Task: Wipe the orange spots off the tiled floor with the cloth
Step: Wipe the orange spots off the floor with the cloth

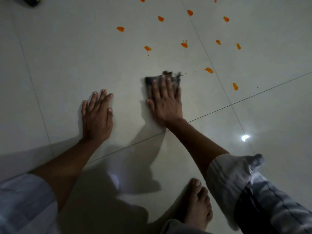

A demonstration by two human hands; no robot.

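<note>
Cloth (150,83) dark, flat on floor (67,65), pinned under right hand (166,102), fingers straight and spread. Orange spots (184,45) scattered beyond it, nearest just right. Left hand (97,119) flat on tile, fingers apart, holding nothing. Bare foot (197,203) below.

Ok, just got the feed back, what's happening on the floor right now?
A person crouches on the tiled floor. Their right hand presses a dark cloth flat against the tile with straight fingers, while the left hand rests open on the floor as a brace. Many orange spots lie beyond the cloth, unwiped; the nearest is just to its right. A bare foot shows below.
</note>
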